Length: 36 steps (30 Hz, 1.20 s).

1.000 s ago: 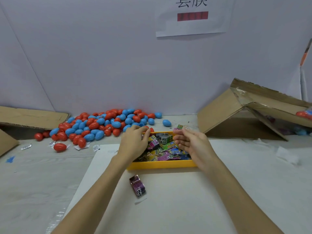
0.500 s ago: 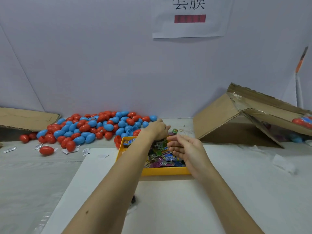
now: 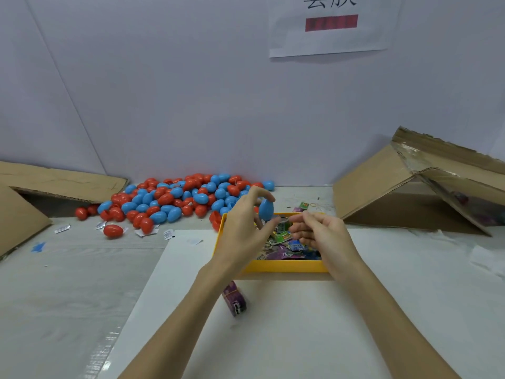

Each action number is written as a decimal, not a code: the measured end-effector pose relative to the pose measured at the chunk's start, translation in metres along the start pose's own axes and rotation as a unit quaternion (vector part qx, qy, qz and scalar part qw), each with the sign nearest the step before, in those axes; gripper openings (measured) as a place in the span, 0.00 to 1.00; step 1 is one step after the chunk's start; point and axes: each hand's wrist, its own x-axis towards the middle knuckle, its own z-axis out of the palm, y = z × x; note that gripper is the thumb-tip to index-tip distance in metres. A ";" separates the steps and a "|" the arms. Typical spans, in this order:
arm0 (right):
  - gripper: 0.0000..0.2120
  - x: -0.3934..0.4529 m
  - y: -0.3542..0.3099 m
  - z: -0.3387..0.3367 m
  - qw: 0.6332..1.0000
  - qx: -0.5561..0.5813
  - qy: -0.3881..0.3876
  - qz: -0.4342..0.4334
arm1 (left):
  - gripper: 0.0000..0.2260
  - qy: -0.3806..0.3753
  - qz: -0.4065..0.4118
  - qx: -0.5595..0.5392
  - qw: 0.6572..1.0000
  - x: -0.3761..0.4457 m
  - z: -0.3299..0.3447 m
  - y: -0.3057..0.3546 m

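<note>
Mid-frame over the yellow tray [image 3: 284,265], our left hand [image 3: 241,236] grips a blue egg [image 3: 266,209]; our right hand [image 3: 323,237] pinches a small slip [image 3: 284,219].

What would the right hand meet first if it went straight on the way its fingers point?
Probably the blue egg held by the left hand; the right hand points leftward at it, though depth is unclear.

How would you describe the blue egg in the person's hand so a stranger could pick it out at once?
Find the shallow yellow plastic tray in the middle of the grey table. Above its far left corner the left hand grips a blue plastic egg. It is the only egg held in the air; the other red and blue eggs lie heaped by the pale wall.
</note>
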 end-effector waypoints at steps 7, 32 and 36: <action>0.08 -0.004 0.011 0.006 0.975 -0.171 0.034 -0.140 | 0.12 0.012 -0.056 -0.075 0.996 -0.027 -0.011 -0.006; 0.11 -0.021 0.020 0.022 0.823 -0.494 -0.039 -0.277 | 0.16 0.038 -0.020 0.000 0.999 -0.024 -0.016 -0.019; 0.16 -0.020 0.024 0.022 0.795 -0.546 -0.057 -0.258 | 0.15 0.049 -0.024 0.017 0.998 -0.025 -0.015 -0.021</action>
